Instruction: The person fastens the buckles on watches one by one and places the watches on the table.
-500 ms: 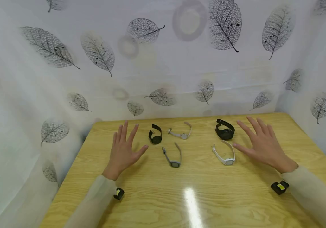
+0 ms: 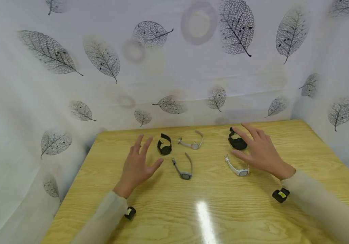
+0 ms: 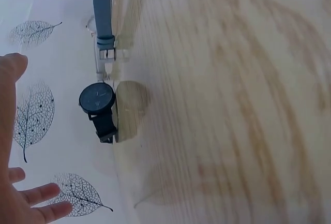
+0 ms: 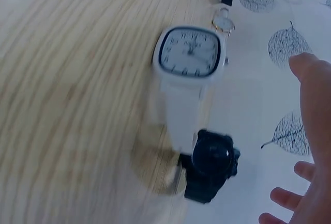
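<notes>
Fingers apart, nothing gripped! Right hand [image 2: 261, 150] hovers by the white watch [image 2: 243, 172] and chunky black watch [image 2: 239, 144] at right; left hand [image 2: 136, 169] hangs left of the slim black watch [image 2: 166, 150], grey watch [image 2: 186, 176] and far pale watch [image 2: 195, 146]. Curved straps probably prop the dials near-facing on the table [image 2: 162, 213].

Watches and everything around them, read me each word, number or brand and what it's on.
"12": white watch, at the top, slightly blurred.
Its other numerals and lettering: too blurred.
Round black watch: marks too small.
Grey watch, small pale watch, bulky black watch: nothing legible.
Yellow labels on black wrist boxes: too small.
</notes>
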Available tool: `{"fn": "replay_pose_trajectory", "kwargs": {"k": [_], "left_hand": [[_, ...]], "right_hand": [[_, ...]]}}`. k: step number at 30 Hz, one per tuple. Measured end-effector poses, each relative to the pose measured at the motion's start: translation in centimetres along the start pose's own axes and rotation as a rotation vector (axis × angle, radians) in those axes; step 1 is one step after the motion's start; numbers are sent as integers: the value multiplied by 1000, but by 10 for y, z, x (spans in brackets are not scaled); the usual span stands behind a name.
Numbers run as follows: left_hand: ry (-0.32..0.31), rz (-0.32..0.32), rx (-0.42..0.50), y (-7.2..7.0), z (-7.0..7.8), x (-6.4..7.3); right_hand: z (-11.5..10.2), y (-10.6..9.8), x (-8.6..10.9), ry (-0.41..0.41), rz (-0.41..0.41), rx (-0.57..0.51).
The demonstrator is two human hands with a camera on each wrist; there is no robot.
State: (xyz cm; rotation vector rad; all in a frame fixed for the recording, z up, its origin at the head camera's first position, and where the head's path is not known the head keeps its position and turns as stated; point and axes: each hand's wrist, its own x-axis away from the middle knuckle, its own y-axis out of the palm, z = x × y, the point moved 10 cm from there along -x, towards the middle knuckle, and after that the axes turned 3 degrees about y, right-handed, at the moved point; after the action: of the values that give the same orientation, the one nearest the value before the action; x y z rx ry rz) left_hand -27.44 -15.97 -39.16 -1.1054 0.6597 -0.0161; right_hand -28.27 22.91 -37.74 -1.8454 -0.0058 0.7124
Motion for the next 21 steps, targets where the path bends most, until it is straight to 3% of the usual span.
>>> {"fn": "replay_pose_trajectory", "kwargs": {"k": [12,21], "left_hand": [[38,-15,62,11,17,3],[23,-62,148,23,33,4]], "right_hand": [[-42,31,-18,-71,-91,-47],[-72,49,-27,-139,-119,-137]]}}
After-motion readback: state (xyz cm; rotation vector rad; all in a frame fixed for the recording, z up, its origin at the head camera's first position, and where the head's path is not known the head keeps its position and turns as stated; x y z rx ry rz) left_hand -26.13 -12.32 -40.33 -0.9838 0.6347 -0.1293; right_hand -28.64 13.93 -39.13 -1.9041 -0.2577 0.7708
